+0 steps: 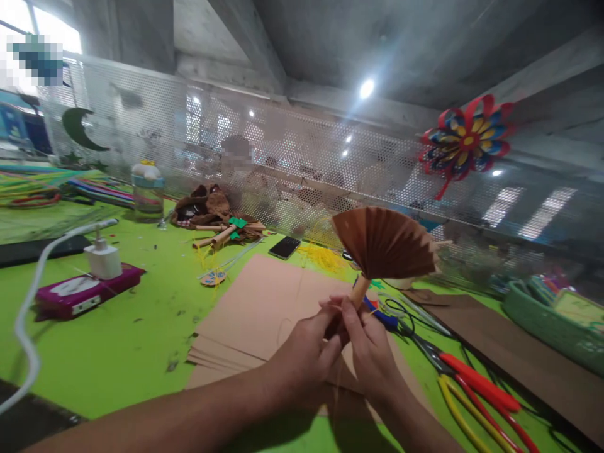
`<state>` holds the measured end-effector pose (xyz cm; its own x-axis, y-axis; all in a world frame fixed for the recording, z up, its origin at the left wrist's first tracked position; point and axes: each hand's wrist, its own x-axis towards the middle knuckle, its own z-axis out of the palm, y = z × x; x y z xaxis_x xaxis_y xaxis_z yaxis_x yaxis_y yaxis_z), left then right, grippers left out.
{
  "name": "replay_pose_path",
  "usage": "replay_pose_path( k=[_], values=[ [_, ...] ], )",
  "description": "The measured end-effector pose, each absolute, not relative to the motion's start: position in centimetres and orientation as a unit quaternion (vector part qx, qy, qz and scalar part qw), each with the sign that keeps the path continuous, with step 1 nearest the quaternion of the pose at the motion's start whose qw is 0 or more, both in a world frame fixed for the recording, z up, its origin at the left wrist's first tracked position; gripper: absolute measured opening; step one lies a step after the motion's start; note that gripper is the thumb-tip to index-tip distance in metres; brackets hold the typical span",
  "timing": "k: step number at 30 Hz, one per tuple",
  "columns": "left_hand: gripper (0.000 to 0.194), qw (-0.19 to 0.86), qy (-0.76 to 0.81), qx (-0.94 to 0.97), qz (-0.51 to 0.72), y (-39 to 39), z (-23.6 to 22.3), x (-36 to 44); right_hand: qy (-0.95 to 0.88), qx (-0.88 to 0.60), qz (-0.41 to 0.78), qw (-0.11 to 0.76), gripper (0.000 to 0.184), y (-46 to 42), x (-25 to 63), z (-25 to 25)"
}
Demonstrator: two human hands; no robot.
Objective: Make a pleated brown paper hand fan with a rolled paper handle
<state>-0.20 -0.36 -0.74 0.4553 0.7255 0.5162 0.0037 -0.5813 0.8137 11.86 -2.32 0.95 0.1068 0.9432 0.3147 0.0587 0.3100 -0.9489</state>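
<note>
Fan [384, 245] above paper [264, 302] on the counter [151, 358], pleats spread, leaning slightly right. Right hand [370, 346] pinches its handle [360, 290] — low, probably to spare the folds; left hand [306, 343] bunched against it, exact grip hidden. Red-handled tool [481, 381] alongside, presumably for easy reach.

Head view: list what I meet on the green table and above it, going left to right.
Purple power strip → jar → tan rods with a green piece on them → phone → brown pleated fan, held up → green container.
</note>
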Motion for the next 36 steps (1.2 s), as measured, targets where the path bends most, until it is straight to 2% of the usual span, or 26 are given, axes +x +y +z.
replay_pose_path(
  k=[3,5,7,9,11,13,15,18,22,24,30,36],
  values=[
    [0.015,0.322,0.278,0.796,0.431,-0.5,0.3,-1.3,-0.523,-0.467,0.351,0.621,0.046,-1.5,13.6,1.0],
    [0.022,0.288,0.279,0.787,0.47,-0.6,1.7,-2.5,-0.507,-0.464,0.359,0.631,0.048,-0.9,14.8,1.2],
    [0.03,0.25,0.256,0.748,0.559,-0.2,3.6,-3.9,-0.51,-0.45,0.392,0.619,0.051,-0.3,15.7,1.4],
    [0.026,0.21,0.278,0.633,0.691,0.9,5.4,-5.1,-0.519,-0.44,0.419,0.601,0.054,-0.2,15.8,1.6],
    [0.012,0.269,0.276,0.554,0.738,2.7,6.5,-5.9,-0.531,-0.437,0.441,0.576,0.054,-0.6,15.3,1.8],
    [0.033,0.409,0.259,0.513,0.709,4.6,6.7,-6.1,-0.552,-0.43,0.464,0.543,0.053,-1.5,14.4,2.1],
    [0.04,0.522,0.24,0.495,0.652,6.0,6.0,-6.0,-0.581,-0.416,0.482,0.507,0.049,-2.4,13.4,2.5],
    [0.044,0.604,0.168,0.549,0.553,6.2,4.7,-5.1,-0.617,-0.396,0.502,0.458,0.047,-3.3,12.5,2.8],
    [0.03,0.683,0.082,0.604,0.402,4.0,3.9,-3.6,-0.625,-0.381,0.536,0.421,0.046,-3.4,12.3,2.8],
    [0.025,0.742,0.073,0.532,0.402,2.8,3.8,-2.9,-0.622,-0.379,0.533,0.43,0.045,-3.2,12.3,2.8],
    [0.042,0.784,0.189,0.323,0.495,1.6,4.2,-1.9,-0.593,-0.413,0.494,0.484,0.044,-2.9,12.4,2.2],
    [0.056,0.76,0.168,0.353,0.519,0.5,4.5,-1.6,-0.557,-0.466,0.49,0.483,0.049,-2.6,12.1,1.7]
  ],
)
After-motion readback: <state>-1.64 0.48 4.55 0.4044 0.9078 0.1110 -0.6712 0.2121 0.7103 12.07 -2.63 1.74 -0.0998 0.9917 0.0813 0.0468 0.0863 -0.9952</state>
